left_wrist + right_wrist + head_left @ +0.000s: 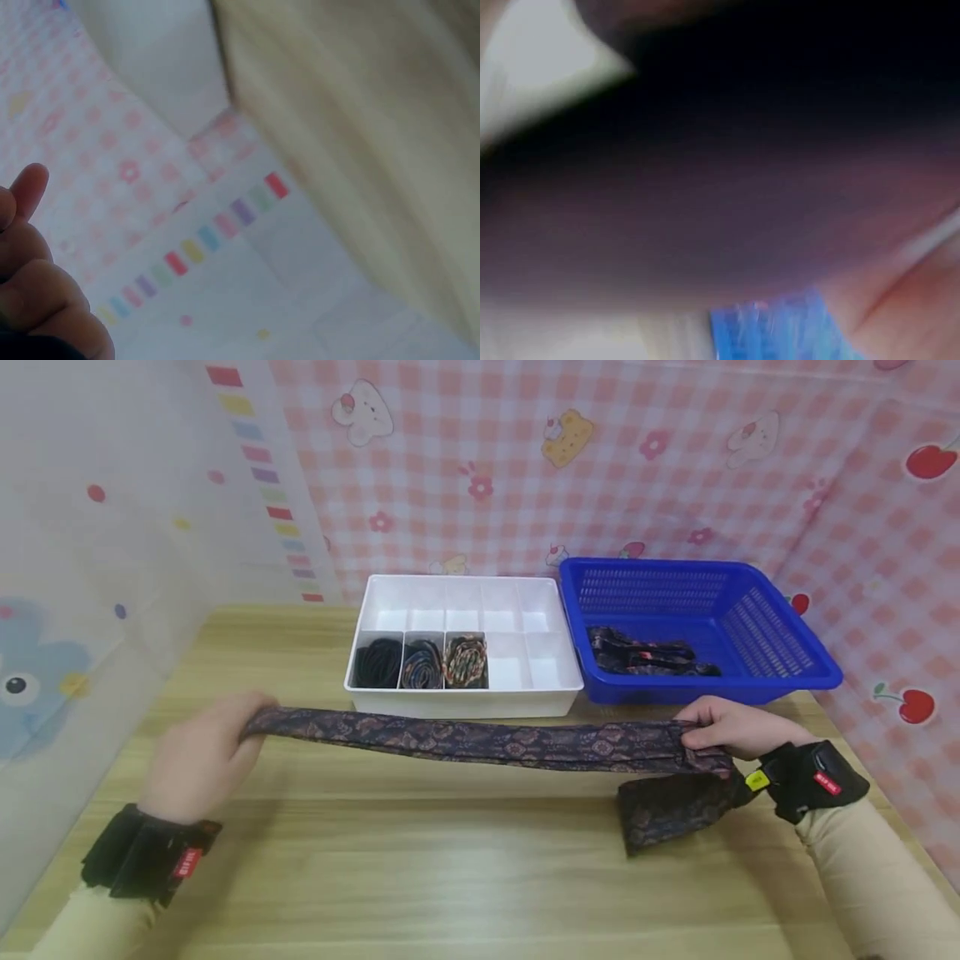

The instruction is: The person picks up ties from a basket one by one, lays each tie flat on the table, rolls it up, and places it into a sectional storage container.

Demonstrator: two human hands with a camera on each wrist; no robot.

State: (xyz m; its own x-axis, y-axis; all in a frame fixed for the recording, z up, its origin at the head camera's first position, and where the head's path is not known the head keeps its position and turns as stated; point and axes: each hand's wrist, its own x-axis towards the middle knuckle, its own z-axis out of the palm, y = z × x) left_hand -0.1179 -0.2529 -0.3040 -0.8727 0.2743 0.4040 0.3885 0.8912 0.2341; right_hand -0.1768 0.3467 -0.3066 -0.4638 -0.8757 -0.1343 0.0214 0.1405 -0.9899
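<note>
A dark necktie [480, 742] with a reddish floral pattern is stretched sideways across the front of the table in the head view. My left hand [206, 756] grips its narrower end, fingers curled round it. At the other side my right hand [723, 727] pinches the folded layers, thumb on top. Below the right hand a loose wide part of the necktie hangs down. In the left wrist view only the curled fingers [45, 292] show, with the necktie out of sight. Dark blurred cloth [705, 225] fills most of the right wrist view.
Behind the necktie stands a white divided box [465, 702]; its front row holds a black roll [378, 664], a bluish patterned roll [422, 666] and an orange patterned roll [467, 662]. Right of it, a blue basket [712, 689] contains dark patterned cloth [645, 656]. Printed curtains surround the wooden table [450, 877].
</note>
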